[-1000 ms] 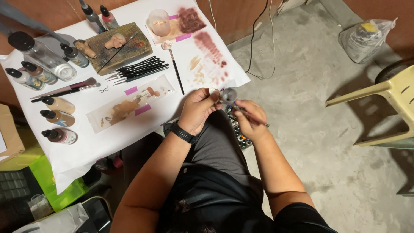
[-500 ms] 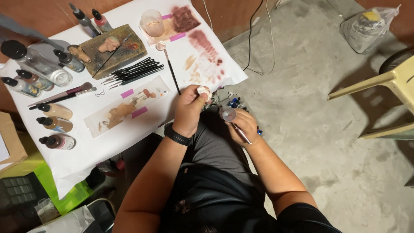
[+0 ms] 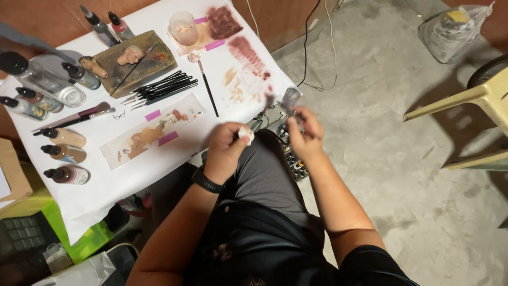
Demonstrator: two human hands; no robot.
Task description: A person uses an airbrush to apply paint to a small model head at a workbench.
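My left hand [image 3: 226, 144] is closed around a small white piece [image 3: 246, 135] pinched at its fingertips, just off the near edge of the paper-covered table [image 3: 106, 180]. A black watch [image 3: 207, 181] sits on that wrist. My right hand [image 3: 306, 133] is held up to the right of it, gripping a small grey tool with a round cup-like top [image 3: 290, 98]; the tool is blurred. The two hands are apart, over my lap. On the paper lie a single brush [image 3: 208, 88], a fan of black brushes [image 3: 159, 88] and skin-toned paint smears [image 3: 145, 136].
Dropper bottles [image 3: 66, 152] line the table's left side. A brown block with small figure parts [image 3: 135, 59] and a clear cup [image 3: 183, 27] stand at the back. A yellow plastic chair [image 3: 476, 106], a plastic bag [image 3: 456, 27], cables [image 3: 317, 47] and a green box [image 3: 90, 241] are on the floor.
My hands have separated: the left drew the white piece away towards the table edge, the right lifted the grey tool up and to the right. The camera view has shifted slightly.
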